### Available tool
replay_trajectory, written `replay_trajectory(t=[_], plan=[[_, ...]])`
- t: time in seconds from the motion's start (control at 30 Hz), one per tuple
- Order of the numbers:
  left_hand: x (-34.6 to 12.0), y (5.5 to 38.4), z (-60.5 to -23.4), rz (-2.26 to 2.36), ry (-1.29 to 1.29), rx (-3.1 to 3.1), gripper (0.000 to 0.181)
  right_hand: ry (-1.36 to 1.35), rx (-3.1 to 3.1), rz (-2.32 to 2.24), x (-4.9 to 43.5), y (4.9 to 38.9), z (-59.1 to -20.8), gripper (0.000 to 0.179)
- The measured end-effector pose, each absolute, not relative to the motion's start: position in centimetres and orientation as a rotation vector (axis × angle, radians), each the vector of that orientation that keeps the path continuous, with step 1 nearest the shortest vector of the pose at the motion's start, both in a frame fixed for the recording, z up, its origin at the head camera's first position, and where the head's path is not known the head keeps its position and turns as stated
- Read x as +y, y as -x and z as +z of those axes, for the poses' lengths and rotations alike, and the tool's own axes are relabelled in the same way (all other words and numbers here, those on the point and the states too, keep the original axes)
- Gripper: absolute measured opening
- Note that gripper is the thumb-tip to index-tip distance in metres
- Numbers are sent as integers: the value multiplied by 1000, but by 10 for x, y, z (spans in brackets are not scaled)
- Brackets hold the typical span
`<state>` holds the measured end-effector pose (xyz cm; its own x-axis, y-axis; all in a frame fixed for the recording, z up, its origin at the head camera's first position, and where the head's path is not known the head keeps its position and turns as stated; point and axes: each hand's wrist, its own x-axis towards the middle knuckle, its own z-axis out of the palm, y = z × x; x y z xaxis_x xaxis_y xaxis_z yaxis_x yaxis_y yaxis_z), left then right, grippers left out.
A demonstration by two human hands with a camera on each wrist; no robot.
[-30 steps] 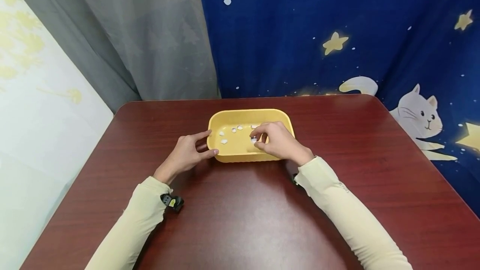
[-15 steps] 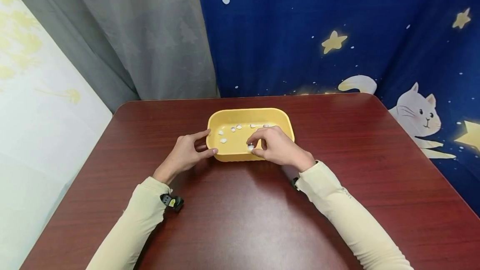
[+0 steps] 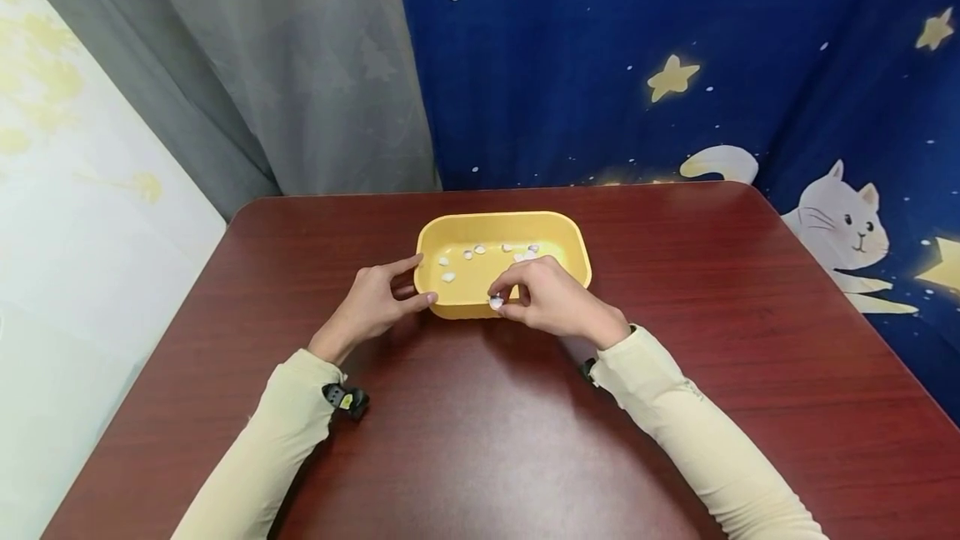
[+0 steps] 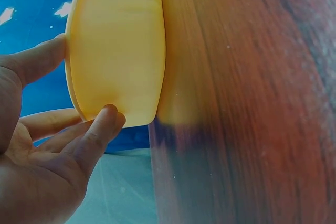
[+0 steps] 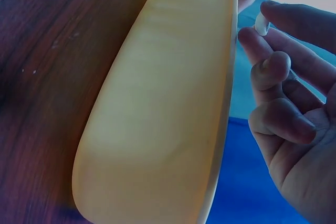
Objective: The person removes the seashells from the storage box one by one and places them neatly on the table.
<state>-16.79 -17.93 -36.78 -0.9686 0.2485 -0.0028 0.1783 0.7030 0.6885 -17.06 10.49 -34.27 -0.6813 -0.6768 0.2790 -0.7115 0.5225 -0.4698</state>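
A shallow yellow plastic tub (image 3: 457, 312) sits on the table. My left hand (image 3: 367, 311) grips its left end, with the thumb at the front rim and the fingers spread along the end wall; the left wrist view shows those fingertips on the outer wall. Over the front rim, my right hand (image 3: 551, 300) pinches a small white shell (image 3: 496, 302) between thumb and forefinger. In the right wrist view the pinched shell (image 5: 262, 24) is above the rim, and the other fingers curl loosely below it. Several similar white shells (image 3: 447, 277) lie on the tub's floor, some partly behind the right hand.
The dark red wooden table (image 3: 480, 440) extends around the tub on every side. Behind it hang a grey curtain (image 3: 337, 90) and a blue curtain (image 3: 555, 65) with stars and a cat. A white panel (image 3: 90, 215) stands at the left.
My right hand has moved the pinched shell from inside the tub toward me and slightly left, to the front rim. More shells now show behind it. The left hand has stayed put.
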Motion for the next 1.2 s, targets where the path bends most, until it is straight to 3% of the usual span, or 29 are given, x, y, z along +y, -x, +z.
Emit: replay_trajectory(t=[0.73, 1.2], plan=[[-180, 169, -365, 1017, -417, 2885, 75, -1360, -2675, 840, 90, 160, -348, 10], [-180, 168, -363, 983, -426, 2904, 75, -1486, -2764, 478, 60, 148, -363, 12]])
